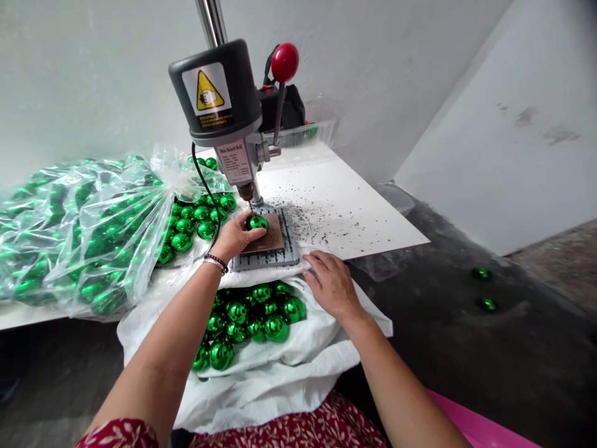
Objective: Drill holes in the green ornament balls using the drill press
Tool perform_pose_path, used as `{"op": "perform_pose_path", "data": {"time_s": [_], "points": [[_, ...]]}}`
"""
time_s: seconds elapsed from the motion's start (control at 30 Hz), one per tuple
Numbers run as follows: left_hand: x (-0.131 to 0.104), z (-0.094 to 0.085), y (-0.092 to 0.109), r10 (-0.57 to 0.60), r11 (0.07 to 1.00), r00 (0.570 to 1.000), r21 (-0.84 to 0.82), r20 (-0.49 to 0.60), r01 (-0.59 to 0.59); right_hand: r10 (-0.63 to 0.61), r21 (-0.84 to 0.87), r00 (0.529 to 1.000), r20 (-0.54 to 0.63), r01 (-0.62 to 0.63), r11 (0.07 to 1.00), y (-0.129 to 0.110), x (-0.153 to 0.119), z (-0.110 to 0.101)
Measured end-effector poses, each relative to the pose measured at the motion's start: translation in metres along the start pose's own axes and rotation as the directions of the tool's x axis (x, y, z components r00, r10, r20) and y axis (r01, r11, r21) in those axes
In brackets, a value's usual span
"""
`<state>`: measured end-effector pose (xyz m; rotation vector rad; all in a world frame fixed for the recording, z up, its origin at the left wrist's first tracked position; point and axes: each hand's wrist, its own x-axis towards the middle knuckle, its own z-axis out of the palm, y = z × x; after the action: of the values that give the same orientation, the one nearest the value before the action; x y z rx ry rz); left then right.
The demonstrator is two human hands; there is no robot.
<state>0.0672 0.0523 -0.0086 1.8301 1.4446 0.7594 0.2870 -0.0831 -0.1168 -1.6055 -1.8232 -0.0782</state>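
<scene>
My left hand point(237, 235) grips a shiny green ball point(258, 223) between thumb and fingers, on a brown board point(275, 233) that lies on the grey base point(290, 249) of a bench drill point(219, 93). The drill bit points down just above the ball; whether it touches cannot be made out. My right hand point(332, 283) rests with fingers spread at the front right of the base, on white cloth point(326, 348), holding nothing. Several green balls point(256, 330) lie in the cloth between my forearms.
A clear plastic bag point(93, 230) full of green balls lies at left, with loose balls point(201, 213) beside it. Dark shavings cover part of the white table point(373, 230). A red-knobbed lever point(284, 62) stands right of the drill. Two balls point(487, 304) lie on the floor.
</scene>
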Motion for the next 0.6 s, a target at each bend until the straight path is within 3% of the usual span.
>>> {"op": "perform_pose_path", "data": {"time_s": [0.2,0.33,0.47,0.6], "points": [[-0.004,0.007,-0.007,-0.048,0.991,0.999,-0.125,0.016,0.05,0.031,0.118,0.999,0.036,-0.035,0.992,0.0,0.002,-0.007],[-0.004,0.009,-0.012,-0.057,0.987,0.998,-0.15,0.016,0.058,0.069,0.225,0.996,0.059,-0.081,0.971,0.0,0.022,-0.028],[-0.006,0.009,-0.011,-0.035,0.991,0.999,-0.131,0.021,0.038,0.146,0.299,0.989,0.006,-0.141,0.944,-0.005,0.074,-0.062],[-0.006,0.011,-0.012,-0.021,0.995,1.0,-0.101,0.003,0.021,0.201,0.352,0.966,-0.163,-0.133,0.926,-0.012,0.152,-0.094]]}}
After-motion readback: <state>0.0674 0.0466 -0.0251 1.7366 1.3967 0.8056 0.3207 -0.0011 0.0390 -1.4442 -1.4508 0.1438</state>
